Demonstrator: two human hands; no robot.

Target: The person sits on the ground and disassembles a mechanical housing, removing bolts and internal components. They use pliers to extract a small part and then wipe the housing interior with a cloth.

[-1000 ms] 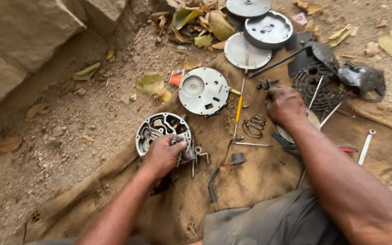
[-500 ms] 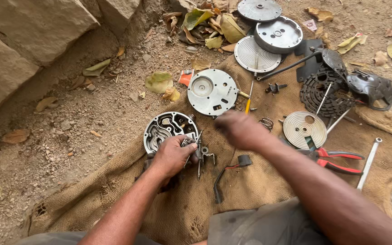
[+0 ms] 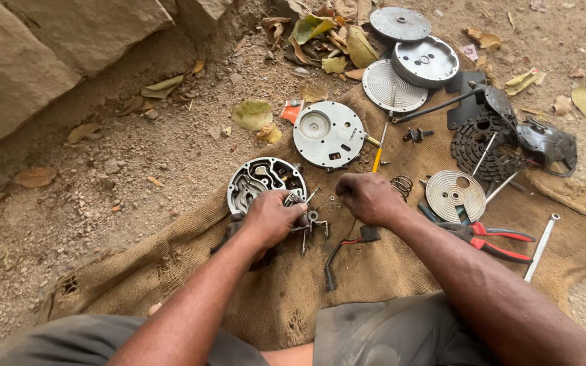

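Left hand (image 3: 274, 218) grips a small metal part (image 3: 298, 200) beside the round housing (image 3: 264, 180); right hand (image 3: 367, 196) rests clenched on burlap (image 3: 401, 264)

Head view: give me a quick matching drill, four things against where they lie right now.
Things:
1. pliers
2. screwdriver
3. spiral disc
4. round housing

Places:
A. just above the left hand
B. beside the flat plate, on its right
C. by the right forearm, red handles pointing right
D. right of the right hand, under metal rods

Pairs: 1-C, 2-B, 3-D, 4-A
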